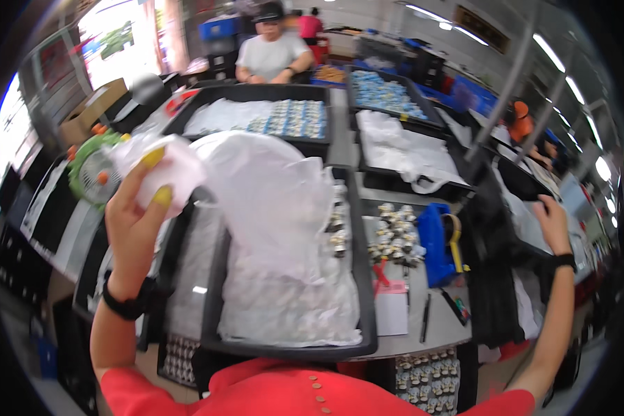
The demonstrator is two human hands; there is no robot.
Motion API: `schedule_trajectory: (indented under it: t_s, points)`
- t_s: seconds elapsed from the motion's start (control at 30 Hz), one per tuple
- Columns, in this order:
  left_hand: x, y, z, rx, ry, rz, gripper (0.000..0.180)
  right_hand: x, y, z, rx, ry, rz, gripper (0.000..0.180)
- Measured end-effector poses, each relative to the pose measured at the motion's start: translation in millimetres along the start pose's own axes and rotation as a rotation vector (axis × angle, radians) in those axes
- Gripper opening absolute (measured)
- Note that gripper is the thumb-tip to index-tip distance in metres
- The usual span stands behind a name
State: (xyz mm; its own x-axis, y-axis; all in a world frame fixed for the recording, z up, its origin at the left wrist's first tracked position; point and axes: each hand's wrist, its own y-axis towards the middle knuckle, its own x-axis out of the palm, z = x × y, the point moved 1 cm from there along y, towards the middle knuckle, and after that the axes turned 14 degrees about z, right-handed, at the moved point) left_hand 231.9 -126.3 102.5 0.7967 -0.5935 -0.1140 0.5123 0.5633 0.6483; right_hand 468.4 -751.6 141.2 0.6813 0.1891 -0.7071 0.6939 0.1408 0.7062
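High on the left, my left hand (142, 201), with yellow covers on two fingertips, pinches a bunched thin white sheet (180, 173). Another white sheet (270, 201) lies loosely over the black tray (367, 319) in front of me. Small white-and-dark figure-like pieces (338, 218) show along that tray's right side; the white layer hides the rest. Far to the right, my right hand (553, 220) reaches over a black tray (509, 191) with whitish sheets. Its fingers look apart, and I see nothing held in them.
Beside the tray stand a pile of small pieces (395, 236), a blue holder (433, 243) with a yellow band, and a black pen (426, 317). A green fan (93, 173) is at the left. Farther back are loaded trays (388, 93) and a seated person (274, 52).
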Motion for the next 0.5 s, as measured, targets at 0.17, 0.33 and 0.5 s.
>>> schedule_trajectory:
  t_s: [0.17,0.33,0.5]
  points:
    - [-46,-4,7,0.046,-0.081,0.095,0.041,-32,-1,-201,-0.04,0.549,-0.097,0.036]
    - [-103,-2,2,0.01,-0.022,0.224,0.045,3,-70,-376,-0.731,0.87,-0.245,0.079]
    - [-166,1,6,0.059,0.219,0.28,0.056,61,-143,-520,-0.809,1.141,-0.317,0.108]
